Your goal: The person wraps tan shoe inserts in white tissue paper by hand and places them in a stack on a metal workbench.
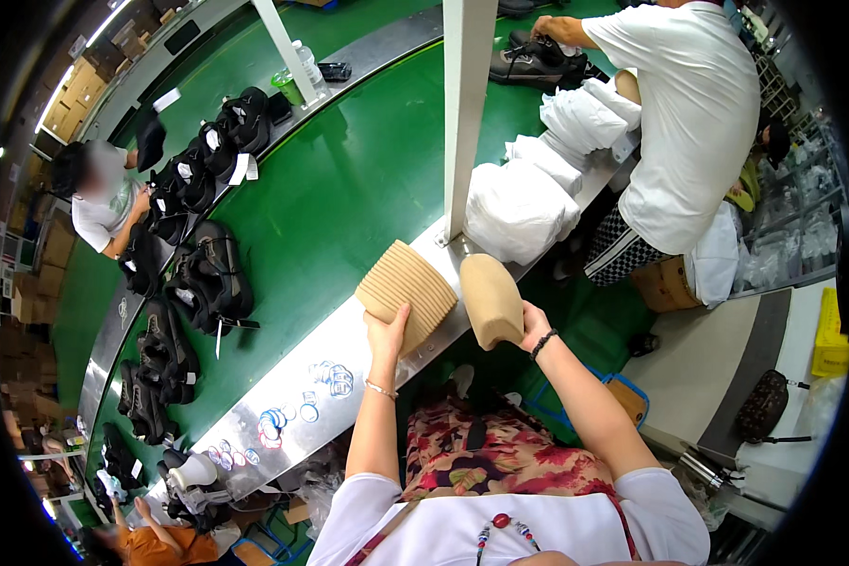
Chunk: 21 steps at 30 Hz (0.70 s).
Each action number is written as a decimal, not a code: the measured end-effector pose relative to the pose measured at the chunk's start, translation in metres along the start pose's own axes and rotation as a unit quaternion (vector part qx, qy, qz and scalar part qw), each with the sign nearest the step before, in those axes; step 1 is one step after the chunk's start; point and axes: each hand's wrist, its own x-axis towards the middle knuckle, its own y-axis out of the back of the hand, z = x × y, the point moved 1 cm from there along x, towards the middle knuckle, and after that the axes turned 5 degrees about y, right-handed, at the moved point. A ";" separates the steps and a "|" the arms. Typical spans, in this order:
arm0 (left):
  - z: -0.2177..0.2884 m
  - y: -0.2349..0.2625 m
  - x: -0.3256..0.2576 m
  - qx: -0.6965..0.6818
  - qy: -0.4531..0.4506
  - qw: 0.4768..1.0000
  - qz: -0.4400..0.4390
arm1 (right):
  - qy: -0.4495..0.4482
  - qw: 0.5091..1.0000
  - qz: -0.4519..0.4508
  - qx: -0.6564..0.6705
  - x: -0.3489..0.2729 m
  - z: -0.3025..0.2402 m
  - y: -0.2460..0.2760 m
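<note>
Two tan moulded forms occupy your hands in the head view. Your left hand (388, 332) grips the ribbed stack of forms (407, 293) from below, fingers closed on its lower corner, the stack resting on the steel edge (292, 401) of the desk. Your right hand (532, 327) is clasped around the base of a single smooth form (491, 299), held just beside the stack and slightly apart from it, near the foot of the white post (462, 113). Beyond the edge runs the green belt (349, 179) carrying black shoes (208, 278); white bundles (519, 208) lie to the right, next to a co-worker in a white shirt (689, 113). To work well, judge that the stack wants steady support underneath while the single piece is kept clear of its ribs.
</note>
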 end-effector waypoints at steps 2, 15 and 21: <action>-0.003 -0.001 -0.006 0.018 -0.026 1.000 -0.001 | 0.020 1.000 0.009 -0.021 0.003 0.000 -0.004; 0.063 -0.059 -0.076 -0.356 0.150 0.823 -0.417 | 0.214 0.957 0.013 -0.198 -0.038 -0.004 -0.020; 0.085 -0.082 -0.101 -0.342 0.113 0.859 -0.364 | 0.142 0.961 -0.037 -0.234 -0.051 -0.040 -0.032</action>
